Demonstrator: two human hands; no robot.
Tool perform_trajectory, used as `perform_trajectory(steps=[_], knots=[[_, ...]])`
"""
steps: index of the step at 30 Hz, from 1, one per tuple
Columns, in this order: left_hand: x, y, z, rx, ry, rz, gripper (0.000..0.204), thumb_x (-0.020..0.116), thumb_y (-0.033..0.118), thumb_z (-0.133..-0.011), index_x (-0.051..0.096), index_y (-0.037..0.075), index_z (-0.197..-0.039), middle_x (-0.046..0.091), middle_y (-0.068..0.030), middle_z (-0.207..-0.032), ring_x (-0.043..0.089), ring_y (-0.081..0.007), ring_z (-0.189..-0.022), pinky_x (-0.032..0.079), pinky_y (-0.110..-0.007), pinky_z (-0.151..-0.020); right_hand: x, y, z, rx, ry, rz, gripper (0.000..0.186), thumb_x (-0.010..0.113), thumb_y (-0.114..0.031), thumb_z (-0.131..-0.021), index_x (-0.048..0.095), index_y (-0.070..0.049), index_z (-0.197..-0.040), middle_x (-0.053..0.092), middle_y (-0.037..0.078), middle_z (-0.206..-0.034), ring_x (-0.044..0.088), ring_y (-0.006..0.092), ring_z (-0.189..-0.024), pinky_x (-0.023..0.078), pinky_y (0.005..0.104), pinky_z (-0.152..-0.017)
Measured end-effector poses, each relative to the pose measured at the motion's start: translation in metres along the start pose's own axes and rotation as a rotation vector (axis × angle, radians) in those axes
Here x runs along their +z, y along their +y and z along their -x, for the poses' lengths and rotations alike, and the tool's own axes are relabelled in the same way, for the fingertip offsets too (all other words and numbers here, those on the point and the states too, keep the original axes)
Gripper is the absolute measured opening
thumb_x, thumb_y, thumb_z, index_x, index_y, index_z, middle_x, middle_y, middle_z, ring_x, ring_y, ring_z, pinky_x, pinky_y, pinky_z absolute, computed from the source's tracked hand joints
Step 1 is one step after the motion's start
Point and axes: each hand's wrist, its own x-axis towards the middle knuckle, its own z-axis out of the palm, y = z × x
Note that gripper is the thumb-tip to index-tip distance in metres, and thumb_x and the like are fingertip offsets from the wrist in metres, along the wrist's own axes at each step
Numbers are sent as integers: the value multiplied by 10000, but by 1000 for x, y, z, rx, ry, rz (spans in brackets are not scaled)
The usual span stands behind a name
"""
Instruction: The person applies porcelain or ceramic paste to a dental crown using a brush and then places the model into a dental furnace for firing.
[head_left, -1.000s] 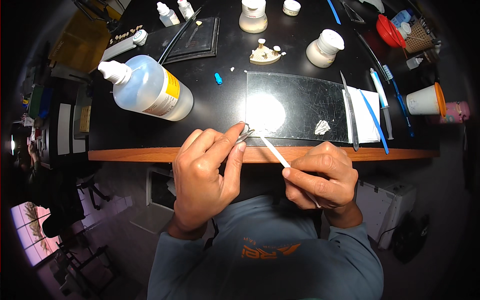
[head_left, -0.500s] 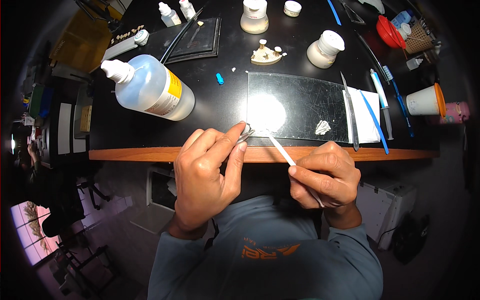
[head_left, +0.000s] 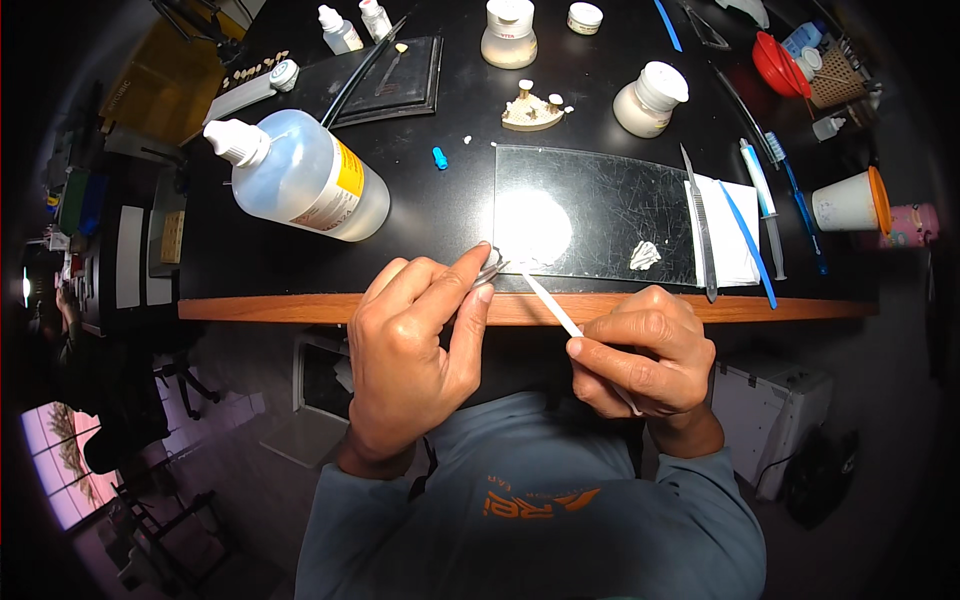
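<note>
In front of the table's edge, my left hand point(head_left: 415, 345) is closed, pinching a small silvery metal holder point(head_left: 488, 270) between thumb and fingertips. The holder's narrow end points right; anything in it is too small and glaring to make out. My right hand point(head_left: 645, 360) grips a slim white stick-shaped tool point(head_left: 552, 307) like a pen. Its tip lies close to the metal holder, and I cannot tell whether the two touch. Just beyond both hands is a scratched glass slab point(head_left: 610, 190) with a bright light reflection and a small white crumpled lump point(head_left: 645, 255) on it.
A large dropper-topped bottle point(head_left: 310, 180) stands left. A scalpel point(head_left: 705, 230) and blue stick point(head_left: 748, 245) lie over white paper point(head_left: 735, 260) on the right. Behind the slab are a dental model point(head_left: 532, 112) and two jars, one a rounded jar point(head_left: 650, 100). A white cup point(head_left: 850, 202) sits far right.
My right hand and the white tool have shifted slightly left, bringing the tip nearer the metal holder. My left hand keeps nearly the same place.
</note>
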Motion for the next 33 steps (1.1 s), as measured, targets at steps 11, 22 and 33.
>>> perform_trajectory(steps=[11, 22, 33], knots=[[1, -3, 0, 17, 4, -8, 284, 784, 8, -898, 797, -29, -1179, 661, -94, -786, 586, -230, -708, 471, -371, -658, 0, 0, 1, 7, 37, 18, 231, 863, -18, -671, 823, -47, -897, 724, 37, -807, 667, 136, -683, 542, 235, -518], [-5, -2, -2, 7, -19, 45, 253, 738, -10, -932, 774, -70, -1175, 670, -124, -791, 607, -200, -724, 469, -333, -675, 2, -1, -1, 5, 78, 17, 243, 816, 36, -661, 818, -31, -894, 714, 46, -791, 662, 136, -668, 509, 240, -510], [-6, -5, 12, -135, 114, 652, 231, 594, 88, -1106, 730, -68, -1208, 740, -95, -880, 708, -117, -801, 571, -256, -746, -6, 0, 6, 91, 182, -69, 253, 758, 96, -708, 791, -2, -940, 712, 76, -806, 657, 154, -652, 477, 273, -556]])
